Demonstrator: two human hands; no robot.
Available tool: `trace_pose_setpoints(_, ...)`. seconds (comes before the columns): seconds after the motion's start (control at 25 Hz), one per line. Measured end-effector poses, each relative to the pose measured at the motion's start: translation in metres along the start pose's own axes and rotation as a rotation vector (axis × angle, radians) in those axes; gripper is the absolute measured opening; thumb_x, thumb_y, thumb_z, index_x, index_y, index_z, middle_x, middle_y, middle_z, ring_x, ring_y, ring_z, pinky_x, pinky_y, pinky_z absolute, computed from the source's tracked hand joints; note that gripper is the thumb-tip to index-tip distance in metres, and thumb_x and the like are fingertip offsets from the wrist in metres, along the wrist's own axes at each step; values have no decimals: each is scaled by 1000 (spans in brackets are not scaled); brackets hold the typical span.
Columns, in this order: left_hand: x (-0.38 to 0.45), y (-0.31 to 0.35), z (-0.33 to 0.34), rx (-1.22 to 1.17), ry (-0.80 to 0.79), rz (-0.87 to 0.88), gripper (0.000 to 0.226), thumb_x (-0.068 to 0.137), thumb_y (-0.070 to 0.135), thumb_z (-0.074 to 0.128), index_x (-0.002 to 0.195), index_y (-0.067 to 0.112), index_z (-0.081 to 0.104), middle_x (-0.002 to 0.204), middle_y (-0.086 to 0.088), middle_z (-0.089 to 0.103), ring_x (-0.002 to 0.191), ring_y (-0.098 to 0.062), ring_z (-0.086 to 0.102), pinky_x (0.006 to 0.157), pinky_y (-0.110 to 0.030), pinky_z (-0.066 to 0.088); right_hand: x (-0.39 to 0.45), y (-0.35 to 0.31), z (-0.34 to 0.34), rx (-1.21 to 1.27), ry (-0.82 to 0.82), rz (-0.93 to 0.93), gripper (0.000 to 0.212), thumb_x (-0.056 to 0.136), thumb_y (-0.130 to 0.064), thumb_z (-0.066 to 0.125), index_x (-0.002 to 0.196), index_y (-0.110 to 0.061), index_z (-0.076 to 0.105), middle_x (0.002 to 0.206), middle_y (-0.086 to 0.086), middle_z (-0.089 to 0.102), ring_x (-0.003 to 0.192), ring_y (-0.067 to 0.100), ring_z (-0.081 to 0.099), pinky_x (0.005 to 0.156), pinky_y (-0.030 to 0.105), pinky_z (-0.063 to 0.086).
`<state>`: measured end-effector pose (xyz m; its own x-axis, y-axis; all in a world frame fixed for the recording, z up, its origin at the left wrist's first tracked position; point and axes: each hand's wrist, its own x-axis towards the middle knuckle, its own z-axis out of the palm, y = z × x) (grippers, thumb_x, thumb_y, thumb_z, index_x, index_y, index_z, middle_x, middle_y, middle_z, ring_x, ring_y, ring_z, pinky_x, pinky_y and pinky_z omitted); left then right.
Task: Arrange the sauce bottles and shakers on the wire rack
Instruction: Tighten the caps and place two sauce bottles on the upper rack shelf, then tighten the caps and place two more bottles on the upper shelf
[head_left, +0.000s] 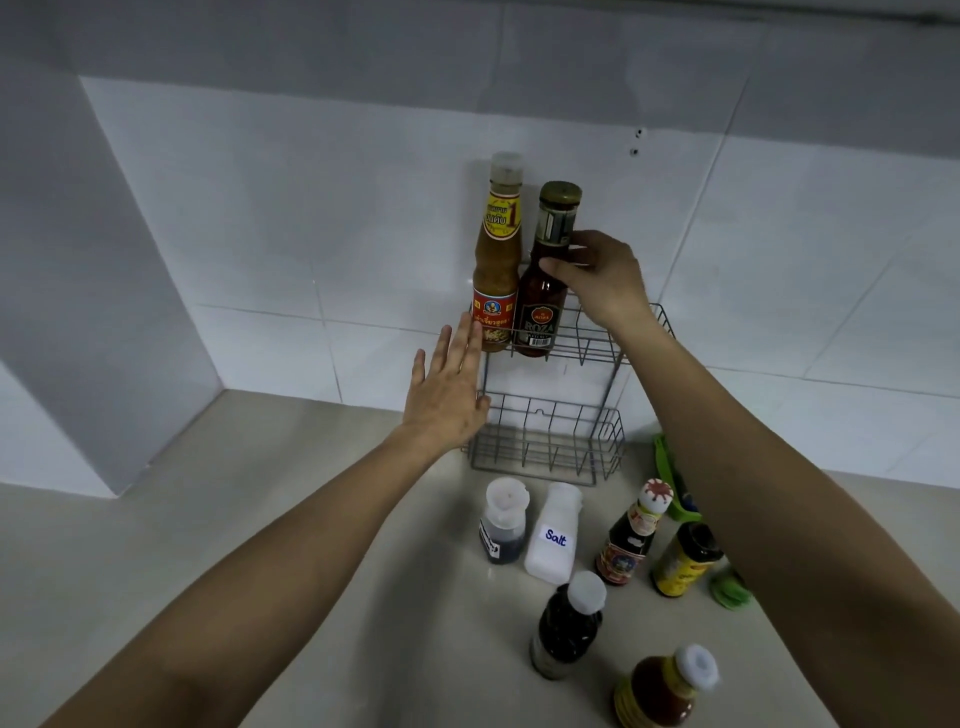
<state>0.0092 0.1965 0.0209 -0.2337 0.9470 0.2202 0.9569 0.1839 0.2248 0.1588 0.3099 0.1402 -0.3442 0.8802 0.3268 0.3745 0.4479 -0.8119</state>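
A two-tier grey wire rack stands on the counter against the tiled wall. On its top tier, at the left, stands a tall orange-brown sauce bottle. Right beside it is a dark Roza sauce bottle, and my right hand grips its neck. My left hand is open with flat fingers against the rack's left side. The lower tier holds nothing. On the counter in front stand a dark-filled shaker, a white salt shaker and several sauce bottles.
The counter is beige, with a white tiled wall behind and a wall corner at the left. Green objects lie behind my right forearm. More bottles stand near the front: a dark one and an orange one.
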Motion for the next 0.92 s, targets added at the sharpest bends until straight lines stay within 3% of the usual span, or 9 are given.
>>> trace_pose_setpoints(0.08,0,-1,-5,-23,-17,12,90,94,37,50,151,20,-17,160,3,-24,149,-22,-13,120,-48,2,-17,5,-7,68,-12,32,58,83,-33,73,134,-12,53,128,8,65,111,22,65,94,38,55)
trace_pose_setpoints(0.2,-11,-1,-5,-177,-36,5,84,95,35,50,153,22,-11,162,3,-17,149,-20,-13,120,-48,2,-63,12,-23,66,-70,-4,51,84,-30,72,130,-16,55,116,3,68,100,19,68,89,41,58)
trace_pose_setpoints(0.32,-45,6,13,-446,-76,-4,75,96,34,51,155,25,5,164,5,-3,150,-16,-6,120,-44,5,-116,28,-41,48,-456,25,36,87,-17,70,121,-19,61,103,5,72,91,21,72,86,43,59)
trace_pose_setpoints(0.4,-78,14,29,-656,-48,7,61,96,32,53,151,27,26,162,3,18,149,-17,11,120,-41,15,-147,39,-49,-39,-714,57,34,87,-12,70,119,-21,62,101,3,74,91,17,73,81,33,59)
trace_pose_setpoints(0.48,-110,22,42,-857,-65,10,44,95,28,55,138,27,46,149,2,43,138,-14,37,114,-37,32,-173,42,-52,-144,-837,85,36,84,-17,73,118,-24,62,97,0,75,87,10,72,74,21,55)
trace_pose_setpoints(0.6,-150,33,60,-1043,-260,-15,31,94,23,57,124,20,60,126,2,63,118,-13,58,98,-28,46,-202,50,-45,-388,-844,22,41,78,-41,76,115,-29,63,80,-4,71,73,9,66,64,24,48)
trace_pose_setpoints(0.72,-181,42,76,-1074,-402,-46,32,95,18,55,126,15,59,125,-4,64,112,-5,60,97,-23,42,-228,68,-30,-663,-771,-60,52,73,-64,68,112,-32,61,68,-12,56,66,4,54,57,25,35)
trace_pose_setpoints(0.84,-201,52,80,-1124,-478,-73,35,98,5,48,133,9,53,121,0,61,96,16,59,87,-7,42,-249,82,-19,-683,-603,-106,41,81,-57,64,108,-28,61,74,-11,56,75,14,55,60,29,37)
trace_pose_setpoints(0.92,-207,56,79,-1148,-496,-119,36,99,5,46,135,8,50,122,3,60,96,14,59,81,-4,43,-254,85,-17,-628,-502,-105,35,83,-52,64,103,-23,62,80,-5,62,75,16,56,62,31,38)
